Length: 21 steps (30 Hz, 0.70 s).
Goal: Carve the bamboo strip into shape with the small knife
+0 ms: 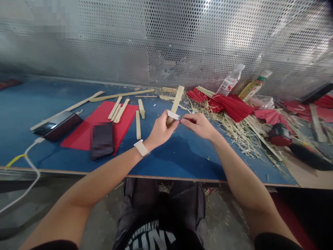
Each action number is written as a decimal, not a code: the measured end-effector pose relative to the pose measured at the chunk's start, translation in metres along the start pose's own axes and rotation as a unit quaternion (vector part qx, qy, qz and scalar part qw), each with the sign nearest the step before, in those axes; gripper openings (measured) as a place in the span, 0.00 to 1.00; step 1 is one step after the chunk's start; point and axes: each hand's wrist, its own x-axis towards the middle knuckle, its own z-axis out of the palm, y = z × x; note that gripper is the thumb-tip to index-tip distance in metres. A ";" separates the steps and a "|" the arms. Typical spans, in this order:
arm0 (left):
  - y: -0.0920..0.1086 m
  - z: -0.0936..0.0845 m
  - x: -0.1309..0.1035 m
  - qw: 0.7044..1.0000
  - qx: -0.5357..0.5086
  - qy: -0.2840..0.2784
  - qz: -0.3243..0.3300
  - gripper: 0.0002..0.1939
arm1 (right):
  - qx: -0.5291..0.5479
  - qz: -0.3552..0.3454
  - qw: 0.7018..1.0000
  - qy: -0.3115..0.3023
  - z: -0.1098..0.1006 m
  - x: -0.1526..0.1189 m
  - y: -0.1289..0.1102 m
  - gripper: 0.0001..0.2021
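Note:
My left hand (161,129), with a pale watch on its wrist, is closed around a flat bamboo strip (178,98) whose broad end points up and away from me. Across the strip lies a small flat piece, white to silver (173,115); whether it is a blade or folded paper I cannot tell. My right hand (199,125) pinches the right end of that piece, its fingertips almost touching my left thumb. Left of my hands, short bamboo pieces (138,125) lie on the blue table (171,159).
Bamboo slips (121,111) and a dark phone (102,140) rest on a red folder (78,133). Another device (58,125) has a white cable (33,163). Rightward are shavings (241,135), red pleated fans (232,106), two bottles (230,81) and a black-red power tool (281,135).

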 end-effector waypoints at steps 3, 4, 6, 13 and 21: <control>0.000 0.001 0.000 1.000 -0.001 -0.002 -0.011 0.17 | -0.016 0.004 1.000 0.004 -0.001 -0.001 -0.001 0.24; -0.001 0.001 0.000 1.000 -0.004 -0.004 -0.015 0.16 | -0.019 0.006 1.000 0.005 -0.001 -0.001 -0.002 0.24; -0.002 0.002 0.000 0.999 -0.021 -0.013 -0.028 0.16 | -0.024 0.005 1.000 0.006 -0.002 -0.001 -0.002 0.24; -0.004 0.003 0.000 0.997 -0.055 -0.034 -0.035 0.18 | -0.018 0.008 1.000 0.005 -0.001 -0.001 0.000 0.24; 0.002 0.001 0.000 0.999 0.019 -0.009 0.030 0.23 | 0.006 -0.002 1.000 -0.018 -0.004 -0.002 -0.007 0.26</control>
